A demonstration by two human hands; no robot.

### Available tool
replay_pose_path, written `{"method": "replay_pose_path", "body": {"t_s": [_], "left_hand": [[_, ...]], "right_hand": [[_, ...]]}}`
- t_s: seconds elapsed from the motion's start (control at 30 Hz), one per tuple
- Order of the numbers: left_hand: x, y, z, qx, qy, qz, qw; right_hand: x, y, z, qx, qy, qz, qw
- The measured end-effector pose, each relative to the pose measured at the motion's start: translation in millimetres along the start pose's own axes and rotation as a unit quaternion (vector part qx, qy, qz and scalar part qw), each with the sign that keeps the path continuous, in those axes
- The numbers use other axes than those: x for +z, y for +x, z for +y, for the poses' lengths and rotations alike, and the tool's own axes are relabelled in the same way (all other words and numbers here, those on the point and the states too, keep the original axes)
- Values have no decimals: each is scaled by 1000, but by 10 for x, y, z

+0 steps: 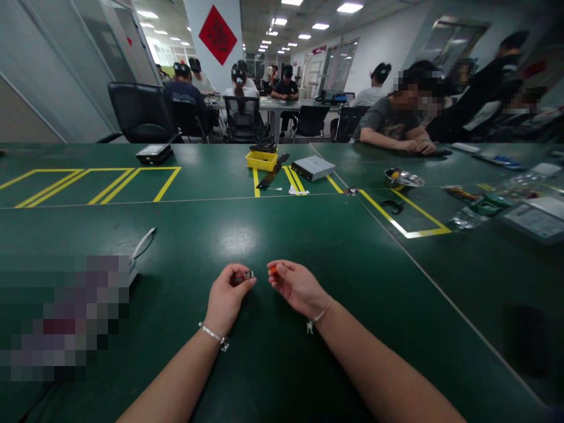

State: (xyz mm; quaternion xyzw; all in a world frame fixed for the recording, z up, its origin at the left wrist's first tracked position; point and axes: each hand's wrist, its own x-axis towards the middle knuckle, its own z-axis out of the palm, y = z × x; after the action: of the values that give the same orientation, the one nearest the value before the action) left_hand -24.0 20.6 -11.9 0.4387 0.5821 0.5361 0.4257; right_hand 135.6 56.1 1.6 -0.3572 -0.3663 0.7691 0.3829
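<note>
Green table (pixel 238 229) with yellow tape (pixel 167 184). Left hand (pixel 224 296) pinching small silver-and-red piece (pixel 249 275); right hand (pixel 299 288) pinching orange piece (pixel 274 270). Pieces near each other, not touching.

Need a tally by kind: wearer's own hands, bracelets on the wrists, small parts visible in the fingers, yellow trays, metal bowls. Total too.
Hands: 2 (left hand, right hand)
Bracelets: 2 (left bracelet, right bracelet)
Small parts: 2 (red-and-silver part, orange part)
Yellow tray: 1
Metal bowl: 1
Total: 8
</note>
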Motion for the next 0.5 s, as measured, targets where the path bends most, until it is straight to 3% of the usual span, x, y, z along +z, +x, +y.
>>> {"method": "replay_pose_path", "body": {"t_s": [0.07,0.17,0.3,0.5], "left_hand": [[-9,-20,11,2,31,-5,1000],[12,-72,49,-5,60,-18,998],[75,-157,109,5,91,-47,995],[77,-227,116,44,163,-95,981]], "right_hand": [[52,-47,83,42,111,-38,992],[-58,-105,83,66,179,-50,980],[-182,-98,36,59,186,-47,980],[-114,-105,82,97,188,-66,975]]}}
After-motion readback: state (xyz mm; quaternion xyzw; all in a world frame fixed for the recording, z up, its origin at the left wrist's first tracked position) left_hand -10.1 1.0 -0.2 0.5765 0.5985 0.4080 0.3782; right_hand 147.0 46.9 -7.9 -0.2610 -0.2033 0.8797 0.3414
